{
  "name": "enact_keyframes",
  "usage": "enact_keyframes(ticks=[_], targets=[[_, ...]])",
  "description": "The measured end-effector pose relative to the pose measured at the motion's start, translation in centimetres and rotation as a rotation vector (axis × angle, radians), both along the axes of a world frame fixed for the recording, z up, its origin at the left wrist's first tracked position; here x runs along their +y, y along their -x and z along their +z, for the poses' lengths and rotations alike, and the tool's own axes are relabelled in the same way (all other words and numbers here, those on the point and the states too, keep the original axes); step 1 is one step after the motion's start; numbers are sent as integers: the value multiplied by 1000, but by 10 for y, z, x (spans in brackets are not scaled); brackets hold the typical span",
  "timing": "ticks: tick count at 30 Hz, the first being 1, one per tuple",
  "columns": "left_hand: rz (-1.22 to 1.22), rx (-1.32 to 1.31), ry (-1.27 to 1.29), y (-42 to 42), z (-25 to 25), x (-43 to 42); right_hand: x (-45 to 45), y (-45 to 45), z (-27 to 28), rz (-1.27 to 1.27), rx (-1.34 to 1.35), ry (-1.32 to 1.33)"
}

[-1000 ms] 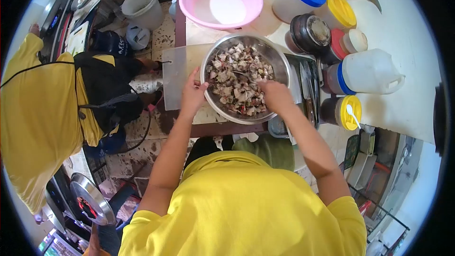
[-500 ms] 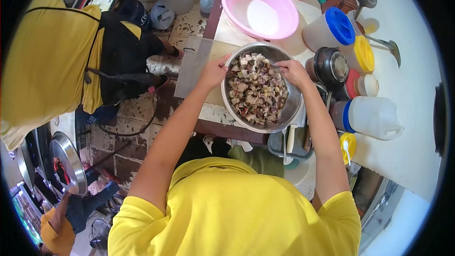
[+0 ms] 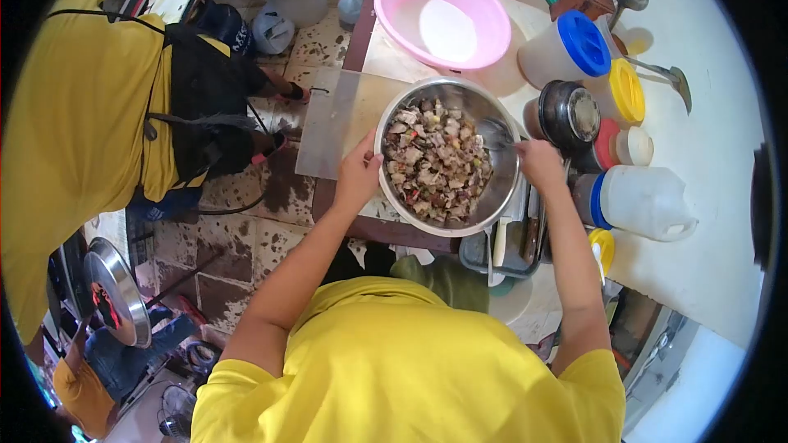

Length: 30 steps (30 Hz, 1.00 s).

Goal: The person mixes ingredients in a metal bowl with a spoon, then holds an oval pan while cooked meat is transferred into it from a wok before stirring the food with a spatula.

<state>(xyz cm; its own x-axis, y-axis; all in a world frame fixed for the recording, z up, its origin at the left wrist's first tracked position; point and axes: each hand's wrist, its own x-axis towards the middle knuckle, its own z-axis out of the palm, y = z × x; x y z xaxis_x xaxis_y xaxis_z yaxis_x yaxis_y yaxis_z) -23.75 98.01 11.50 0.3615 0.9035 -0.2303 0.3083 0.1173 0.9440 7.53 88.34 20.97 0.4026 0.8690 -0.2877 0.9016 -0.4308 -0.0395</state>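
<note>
A steel mixing bowl [image 3: 507, 189] stands at the table's edge in front of me. Chopped meat mixed with bits of vegetable [image 3: 435, 160] covers its bottom. My left hand [image 3: 359, 171] grips the bowl's left rim, thumb toward the inside. At the opposite rim, my right hand [image 3: 542, 162] is closed around the handle of a metal spoon [image 3: 495, 133]. The spoon's head lies inside the bowl, against the right side of the chopped meat. Its exact shape is partly blurred.
Behind the bowl sits a pink basin [image 3: 492, 20]. Lidded containers [image 3: 546, 57], a dark pot [image 3: 568, 115] and a plastic jug [image 3: 648, 201] line the right side. A tray with knives [image 3: 513, 250] lies near my right forearm. At left stands another person [image 3: 90, 107].
My left hand has slid down the bowl's left rim toward me. My right hand has moved down and outward, drawing the spoon to the right side. The meat has been turned over.
</note>
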Motion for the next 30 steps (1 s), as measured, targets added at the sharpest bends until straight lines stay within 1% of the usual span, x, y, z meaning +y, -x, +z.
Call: enact_keyframes(ticks=[1, 2, 3, 6, 7, 10, 12, 14, 17, 19, 20, 23, 25, 26, 28, 30], targets=[[-3, 0, 6, -1, -1, 0, 3, -10, -37, 44, 110, -81], [-7, 0, 12, -3, -4, 4, 12, -9, -58, 59, 248, -145], [-11, -2, 17, -5, -4, 9, 19, -3, -69, 75, 384, -211], [-46, 103, 60, -11, -3, 32, 23, 13, -67, 104, 532, -275], [-59, 118, 24, -13, -1, 38, 17, 18, -59, 79, 513, -293], [-91, 157, -74, -18, 9, 53, -15, 22, -39, 166, 384, -414], [-86, 115, -41, -21, 8, 60, -43, 38, -20, 251, 132, -393], [-91, 103, -38, -25, -6, 69, -66, 62, -19, 250, 112, -371], [-94, 103, -100, -33, 4, 73, -71, 88, -31, 205, 106, -351], [-93, 123, -102, -33, 3, 75, -65, 91, -25, 141, 95, -347], [-93, 134, -104, -33, 3, 76, -67, 90, -16, 103, 104, -315], [118, 92, -99, -17, 5, 39, -70, 90, 37, 16, 105, -253], [124, -64, 57, -4, -17, -1, -80, 101, 33, 8, 88, -163], [122, -81, 97, -4, -6, -18, -82, 107, 26, 1, 81, -115], [117, -116, 180, -9, 25, -43, -68, 110, -10, -86, 85, -115], [86, -80, -19, -10, -5, -45, -50, 100, -25, -106, 119, -127]])
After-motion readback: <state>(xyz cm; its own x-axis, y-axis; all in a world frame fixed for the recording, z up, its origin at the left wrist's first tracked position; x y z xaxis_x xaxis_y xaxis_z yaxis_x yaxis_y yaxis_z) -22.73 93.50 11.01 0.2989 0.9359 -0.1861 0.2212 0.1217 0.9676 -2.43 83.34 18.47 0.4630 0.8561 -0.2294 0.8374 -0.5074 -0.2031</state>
